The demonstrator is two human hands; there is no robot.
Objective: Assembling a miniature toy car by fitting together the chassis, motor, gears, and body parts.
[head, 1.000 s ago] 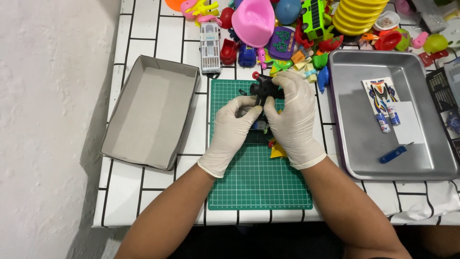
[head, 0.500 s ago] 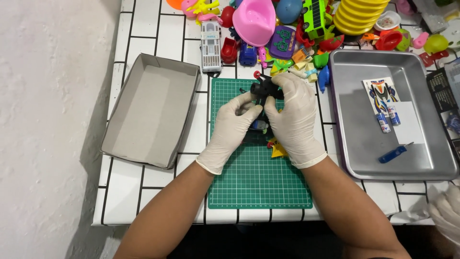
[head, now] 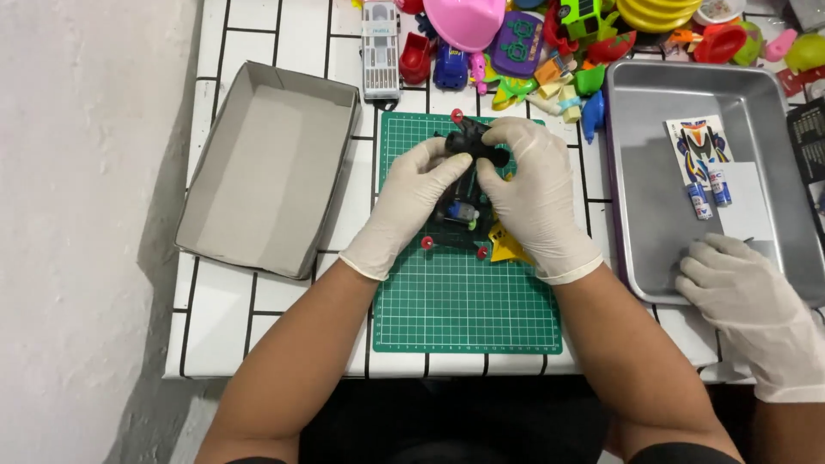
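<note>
Both my hands wear white gloves and meet over the green cutting mat (head: 468,309). My left hand (head: 408,202) and my right hand (head: 533,193) both grip a small black toy car chassis (head: 468,142) with red rollers at its corners. Its lower part (head: 460,219) shows between my palms, with a small motor inside. A yellow piece (head: 507,247) lies on the mat just under my right hand.
An empty grey cardboard box lid (head: 266,167) sits left of the mat. A metal tray (head: 653,206) at right holds a sticker sheet (head: 698,148) and two small batteries (head: 709,196). Another person's gloved hand (head: 743,292) rests at its front edge. Colourful toys (head: 516,43) crowd the back.
Another person's gloved hand has come in at the lower right onto the tray, covering the spot where the blue tool lay. My own hands have barely moved on the black chassis.
</note>
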